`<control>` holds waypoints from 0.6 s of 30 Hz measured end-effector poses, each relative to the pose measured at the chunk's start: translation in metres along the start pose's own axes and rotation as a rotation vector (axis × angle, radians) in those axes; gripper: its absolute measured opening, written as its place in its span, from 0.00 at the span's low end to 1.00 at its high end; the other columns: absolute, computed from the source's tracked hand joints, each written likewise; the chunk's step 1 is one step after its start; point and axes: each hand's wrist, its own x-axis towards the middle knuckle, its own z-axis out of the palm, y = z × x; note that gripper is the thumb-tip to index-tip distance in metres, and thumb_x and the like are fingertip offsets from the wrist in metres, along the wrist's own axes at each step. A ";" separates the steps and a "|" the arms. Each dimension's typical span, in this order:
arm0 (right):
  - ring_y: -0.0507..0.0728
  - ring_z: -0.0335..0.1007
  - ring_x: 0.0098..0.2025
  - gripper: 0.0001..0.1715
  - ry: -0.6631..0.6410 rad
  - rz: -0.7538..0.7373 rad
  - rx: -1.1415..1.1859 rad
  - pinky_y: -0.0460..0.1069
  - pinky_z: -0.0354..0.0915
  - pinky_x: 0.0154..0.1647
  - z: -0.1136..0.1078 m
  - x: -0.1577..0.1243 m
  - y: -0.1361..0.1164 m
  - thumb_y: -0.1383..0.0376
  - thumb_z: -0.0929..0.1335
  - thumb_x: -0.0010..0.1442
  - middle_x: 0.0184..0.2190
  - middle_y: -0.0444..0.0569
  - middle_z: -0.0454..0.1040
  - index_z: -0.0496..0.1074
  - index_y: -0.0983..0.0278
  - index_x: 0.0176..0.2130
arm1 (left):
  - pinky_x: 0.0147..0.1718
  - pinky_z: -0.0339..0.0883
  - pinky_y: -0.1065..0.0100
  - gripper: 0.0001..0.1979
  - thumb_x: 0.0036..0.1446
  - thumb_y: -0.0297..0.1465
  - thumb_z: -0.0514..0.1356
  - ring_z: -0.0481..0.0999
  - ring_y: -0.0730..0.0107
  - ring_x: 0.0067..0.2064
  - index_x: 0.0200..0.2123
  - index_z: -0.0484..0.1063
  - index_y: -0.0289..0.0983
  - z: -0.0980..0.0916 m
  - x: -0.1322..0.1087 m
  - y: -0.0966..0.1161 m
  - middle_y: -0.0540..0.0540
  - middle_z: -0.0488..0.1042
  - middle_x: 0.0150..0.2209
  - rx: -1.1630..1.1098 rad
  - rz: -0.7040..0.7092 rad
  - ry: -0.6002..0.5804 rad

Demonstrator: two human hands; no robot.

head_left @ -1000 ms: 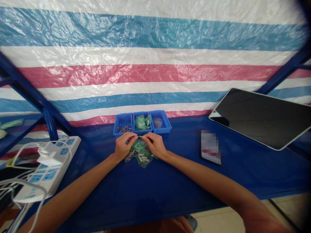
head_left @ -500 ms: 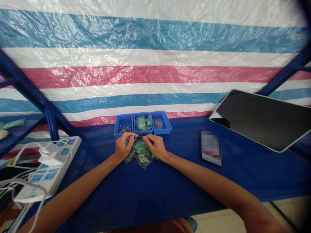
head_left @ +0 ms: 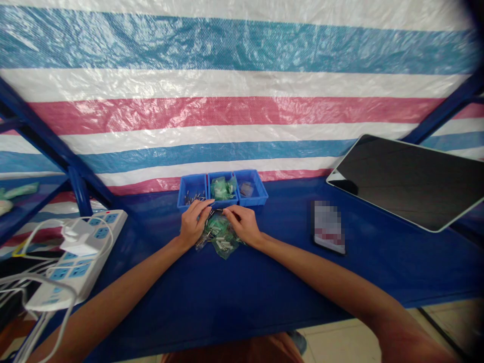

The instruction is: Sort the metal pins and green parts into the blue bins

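Observation:
My left hand [head_left: 193, 222] is closed at the near side of the blue bins, its thumb and fingertips close together; what they hold, if anything, is too small to make out. My right hand [head_left: 244, 225] pinches a small dark thin pin [head_left: 218, 208] that points toward the left hand. Below and between both hands lies a green clear plastic bag [head_left: 223, 237] with several short silvery metal pins on and in it. Dark slim pins [head_left: 194, 197] lie in the left blue bin [head_left: 186, 184], just beyond my left fingers.
The middle bin holds a green bagged bundle [head_left: 223, 188]; the right bin holds a small clear packet [head_left: 246, 189]. A phone [head_left: 328, 227] and a dark-screened panel [head_left: 412, 181] lie on the right. At left is a power strip [head_left: 94, 252] with white cables. Striped sheeting [head_left: 242, 111] hangs behind.
My left fingers have lifted and straightened a little toward the bins. The right hand keeps its pinch nearly in place. The view has shifted slightly.

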 end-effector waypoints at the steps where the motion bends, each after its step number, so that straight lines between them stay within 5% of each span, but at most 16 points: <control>1: 0.52 0.67 0.27 0.17 0.009 0.000 0.008 0.46 0.61 0.32 0.000 0.000 0.000 0.58 0.61 0.64 0.28 0.47 0.74 0.74 0.64 0.34 | 0.38 0.67 0.72 0.12 0.62 0.31 0.54 0.73 0.74 0.34 0.47 0.72 0.37 0.001 0.000 -0.001 0.46 0.73 0.35 -0.003 -0.007 0.012; 7: 0.52 0.66 0.26 0.16 0.021 0.008 0.027 0.46 0.63 0.32 0.002 -0.001 0.002 0.58 0.62 0.63 0.28 0.47 0.74 0.73 0.64 0.42 | 0.35 0.69 0.73 0.12 0.60 0.34 0.56 0.74 0.75 0.30 0.44 0.72 0.37 0.006 -0.003 -0.006 0.49 0.75 0.31 -0.040 -0.053 0.049; 18: 0.51 0.61 0.23 0.16 -0.045 -0.037 -0.013 0.45 0.61 0.29 0.003 0.000 0.006 0.57 0.63 0.62 0.22 0.43 0.68 0.74 0.64 0.42 | 0.36 0.72 0.72 0.10 0.59 0.34 0.57 0.77 0.73 0.30 0.40 0.74 0.36 0.006 -0.003 -0.007 0.47 0.78 0.33 -0.051 -0.040 0.027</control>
